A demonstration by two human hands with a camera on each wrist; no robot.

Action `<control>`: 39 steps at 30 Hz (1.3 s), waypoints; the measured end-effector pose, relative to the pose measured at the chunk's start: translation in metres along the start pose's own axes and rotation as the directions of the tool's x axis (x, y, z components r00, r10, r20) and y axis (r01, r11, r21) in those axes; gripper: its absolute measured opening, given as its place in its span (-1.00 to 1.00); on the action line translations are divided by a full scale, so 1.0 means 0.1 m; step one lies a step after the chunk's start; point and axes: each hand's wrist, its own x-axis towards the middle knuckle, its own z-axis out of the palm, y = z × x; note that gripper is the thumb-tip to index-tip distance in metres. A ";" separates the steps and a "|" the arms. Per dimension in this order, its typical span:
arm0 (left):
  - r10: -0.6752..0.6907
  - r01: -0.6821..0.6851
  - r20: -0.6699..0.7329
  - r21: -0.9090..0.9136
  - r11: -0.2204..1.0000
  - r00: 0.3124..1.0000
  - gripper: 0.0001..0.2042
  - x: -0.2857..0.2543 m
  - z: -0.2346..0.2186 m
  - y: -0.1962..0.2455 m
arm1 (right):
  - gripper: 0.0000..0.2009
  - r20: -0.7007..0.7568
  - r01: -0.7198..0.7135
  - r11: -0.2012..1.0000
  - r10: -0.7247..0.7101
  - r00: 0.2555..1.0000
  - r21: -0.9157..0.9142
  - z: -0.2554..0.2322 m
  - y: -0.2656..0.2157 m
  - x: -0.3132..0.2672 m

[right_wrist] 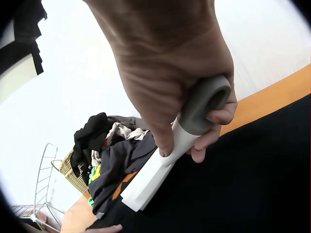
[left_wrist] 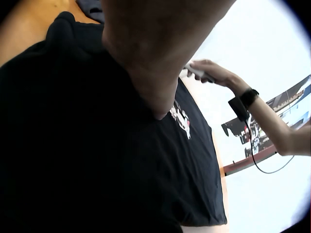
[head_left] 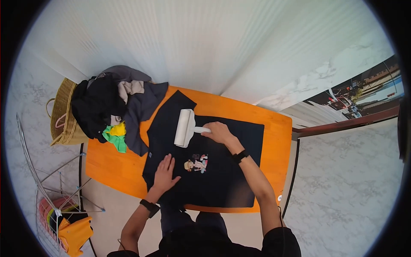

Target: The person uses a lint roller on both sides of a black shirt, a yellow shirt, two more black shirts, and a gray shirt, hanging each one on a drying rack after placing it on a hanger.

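Note:
A black T-shirt (head_left: 231,175) with a small cartoon print (head_left: 197,164) lies spread over the orange table. My right hand (head_left: 219,132) grips the handle of a white lint roller (head_left: 184,128), whose head is over the upper part of the shirt. In the right wrist view, the fingers and thumb wrap round the roller's grey and white handle (right_wrist: 194,109). Spread fingers of my left hand (head_left: 165,173) rest on the shirt near its collar, left of the print. The left wrist view shows that hand's wrist large, with the shirt (left_wrist: 97,145) beneath.
Piled clothes (head_left: 100,98), dark, green and yellow, lie on the table's (head_left: 100,167) left end beside a wicker basket (head_left: 64,124). A metal drying rack (head_left: 58,188) stands at the left, near an orange cloth (head_left: 76,234). A white curtain (head_left: 184,43) hangs behind the table.

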 end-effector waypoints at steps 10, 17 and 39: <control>-0.201 0.200 -0.002 0.111 0.974 0.980 -0.10 0.11 0.09 0.32 | -0.72 -0.036 -0.207 0.978 0.207 0.978 0.004 -0.72 1.43 -1.28; -0.054 0.066 -0.239 0.045 0.997 0.970 -0.20 0.86 0.08 0.44 | -0.70 -0.001 -0.395 0.918 0.395 0.919 0.025 -1.09 2.10 -2.20; 0.011 -0.015 -0.071 -0.062 0.998 0.997 -0.17 0.51 0.79 1.22 | -0.72 -0.025 -0.078 0.997 0.078 0.997 0.001 -0.56 0.78 -1.05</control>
